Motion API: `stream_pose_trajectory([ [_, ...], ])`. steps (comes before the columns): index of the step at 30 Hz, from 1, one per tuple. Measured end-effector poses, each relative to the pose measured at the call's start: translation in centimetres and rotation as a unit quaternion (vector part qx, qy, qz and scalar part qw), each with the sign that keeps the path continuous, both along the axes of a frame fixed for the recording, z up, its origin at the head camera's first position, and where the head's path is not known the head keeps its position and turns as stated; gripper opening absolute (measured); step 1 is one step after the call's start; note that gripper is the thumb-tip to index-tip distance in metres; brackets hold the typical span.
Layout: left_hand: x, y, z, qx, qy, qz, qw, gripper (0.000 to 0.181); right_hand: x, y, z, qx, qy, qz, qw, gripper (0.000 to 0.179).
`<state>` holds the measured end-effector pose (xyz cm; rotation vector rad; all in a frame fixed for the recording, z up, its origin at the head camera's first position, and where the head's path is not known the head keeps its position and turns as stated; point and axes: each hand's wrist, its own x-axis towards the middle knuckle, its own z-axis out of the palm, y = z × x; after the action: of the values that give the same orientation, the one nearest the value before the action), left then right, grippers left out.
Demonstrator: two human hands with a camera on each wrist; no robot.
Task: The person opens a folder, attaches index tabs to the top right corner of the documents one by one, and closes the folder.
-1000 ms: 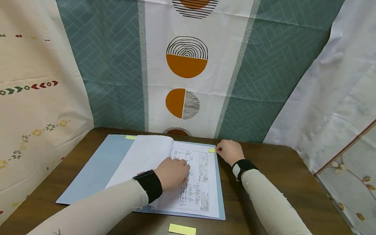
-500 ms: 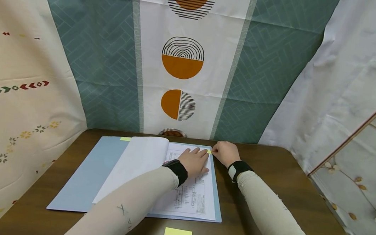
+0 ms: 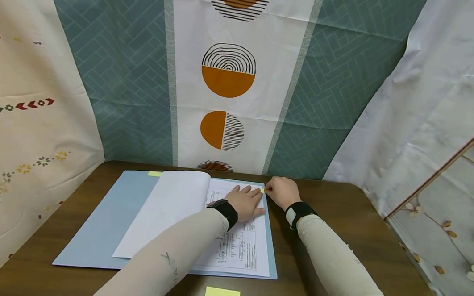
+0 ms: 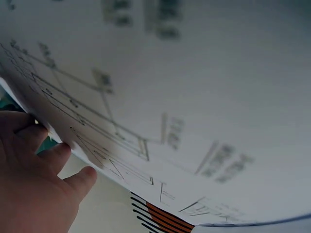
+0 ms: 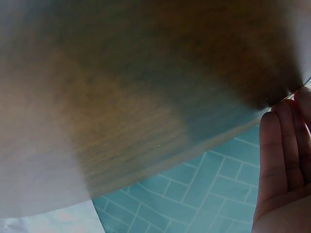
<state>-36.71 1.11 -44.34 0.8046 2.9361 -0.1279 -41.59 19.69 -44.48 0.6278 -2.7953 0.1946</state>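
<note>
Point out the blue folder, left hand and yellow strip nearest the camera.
Blue folder [image 3: 101, 228]: head view, bare left side.
Left hand [image 3: 244, 203]: head view, back of hand.
Yellow strip [image 3: 222, 294]: head view, its middle.

The table [image 3: 358, 217] is brown and looks like wood. Its far corners are round. A light blue folder [image 3: 104, 221] lies open and flat on it, mostly on the left side. A yellow paper strip [image 3: 222, 294] lies flat near the folder's front edge, not touching it. A dark shadow falls on the wood.
</note>
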Motion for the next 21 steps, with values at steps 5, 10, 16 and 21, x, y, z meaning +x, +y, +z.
stream_pose_trajectory([
  [5, 1.3, -0.5, 1.3, 0.013, 0.008, 0.004, 0.9999, 0.075, 0.1, 0.0, -0.1, 0.001, 0.002, -0.006, 1.0, 0.006],
  [10, 0.5, -0.5, 0.7, 0.012, 0.013, 0.026, 0.9995, 0.076, 0.2, 0.0, 0.0, 0.004, 0.011, -0.005, 0.9999, 0.006],
  [16, -0.6, -0.1, -0.3, 0.01, 0.0, 0.049, 0.9987, 0.08, 0.4, -0.1, 0.1, 0.001, 0.012, -0.006, 0.9999, 0.005],
  [21, 0.2, 0.0, 0.7, 0.013, 0.009, 0.076, 0.9969, 0.081, 0.4, -0.1, 0.0, 0.001, 0.015, -0.006, 0.9999, 0.005],
])
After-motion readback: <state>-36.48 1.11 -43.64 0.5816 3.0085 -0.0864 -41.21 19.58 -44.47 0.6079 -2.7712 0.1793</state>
